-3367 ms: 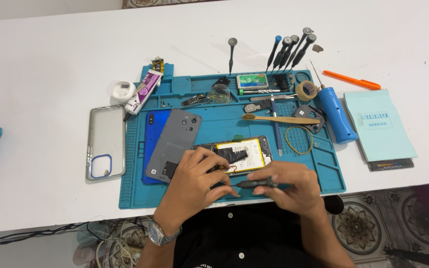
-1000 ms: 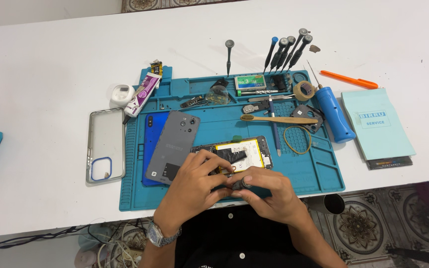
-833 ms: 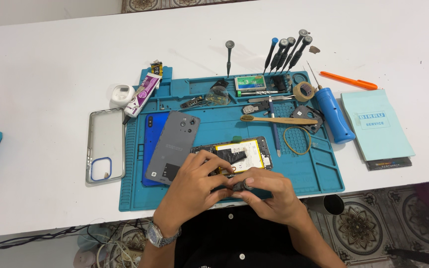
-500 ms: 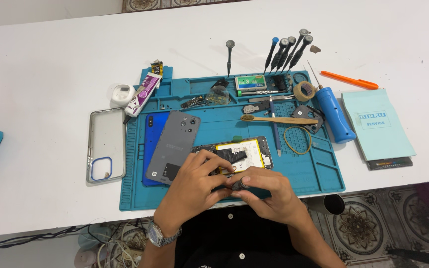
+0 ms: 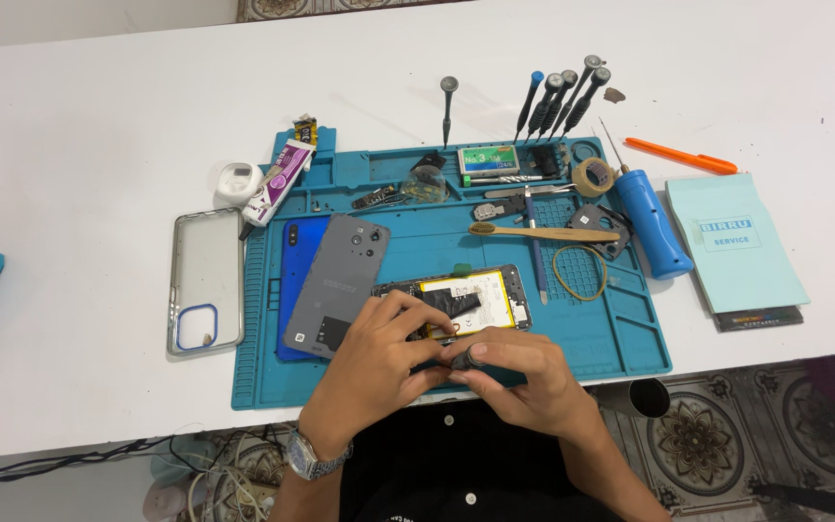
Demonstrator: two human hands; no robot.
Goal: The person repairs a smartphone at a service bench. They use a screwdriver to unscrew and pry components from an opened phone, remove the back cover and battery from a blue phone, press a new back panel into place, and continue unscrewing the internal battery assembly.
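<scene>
An opened phone (image 5: 475,293) with a yellow battery lies on the blue repair mat (image 5: 620,353), near its front edge. My left hand (image 5: 379,353) rests on the phone's left end, with curled fingers gripping it. My right hand (image 5: 529,372) touches the left hand and pinches a small dark screwdriver (image 5: 469,356), whose round cap points up at me. The tip is hidden under my fingers. A grey back cover (image 5: 337,283) lies just left of the phone, partly over a blue phone (image 5: 295,261).
On the mat lie a bamboo toothbrush (image 5: 543,232), a rubber band (image 5: 579,269), a tape roll (image 5: 591,176) and small parts. Several screwdrivers (image 5: 558,97) stand at the far edge. A blue cylindrical tool (image 5: 651,224), pale booklet (image 5: 734,253), orange pen (image 5: 680,155), clear case (image 5: 205,280) and glue tube (image 5: 277,179) lie nearby.
Since the earliest frame my right hand has moved left to meet my left hand at the phone's near edge. Over the last second both hands have barely moved.
</scene>
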